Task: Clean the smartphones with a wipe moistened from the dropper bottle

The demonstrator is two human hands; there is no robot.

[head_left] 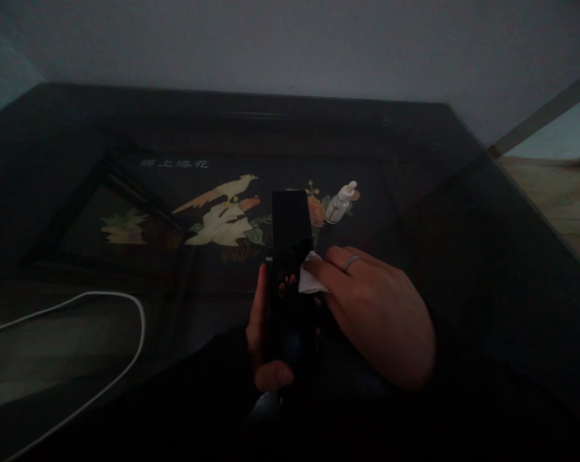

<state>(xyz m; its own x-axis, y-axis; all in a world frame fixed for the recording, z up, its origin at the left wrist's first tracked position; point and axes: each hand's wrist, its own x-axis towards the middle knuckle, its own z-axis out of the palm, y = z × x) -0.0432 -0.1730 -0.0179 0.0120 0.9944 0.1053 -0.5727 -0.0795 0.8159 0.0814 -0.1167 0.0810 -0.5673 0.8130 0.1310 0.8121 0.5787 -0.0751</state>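
My left hand (pixel 264 340) grips a black phone (pixel 290 256) from below, with its dark screen facing me and its top end tilted away. My right hand (pixel 376 308), with a ring on one finger, pinches a small white wipe (pixel 309 277) and presses it against the right edge of the screen. Both hands hover over a dark table (pixel 463 256) with a glass top.
A small clear dropper bottle (pixel 341 202) with a white cap lies just beyond the phone. Under the glass there is an inlaid picture of birds and flowers (pixel 222 212). A white cable (pixel 126 321) loops across the left side. The table's right edge borders a wooden floor (pixel 554 192).
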